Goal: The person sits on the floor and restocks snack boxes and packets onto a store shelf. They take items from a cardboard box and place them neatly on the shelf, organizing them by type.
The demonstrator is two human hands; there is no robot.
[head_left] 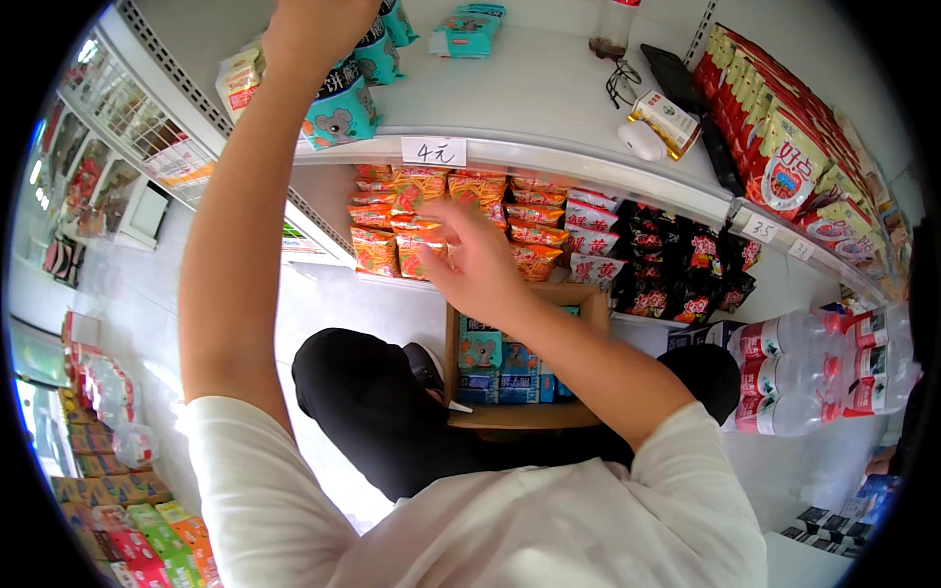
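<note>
Reaching around the upper shelf (549,93).
On it, teal packets (340,120) near left hand (319,34), cropped above, cannot tell grip; bare room rightward; below its front edge, right hand (470,257) loosely open, empty, blurred; lower, cardboard box (529,419) partly behind right forearm (598,363).

Two hands (473,253) are reaching above one carton (529,418). Higher than it, three price tags (434,151) are showing; on the shelf (539,88) up to its right, one bottle (612,29), one mouse (642,141) and one pair of glasses (615,88) are resting.
</note>
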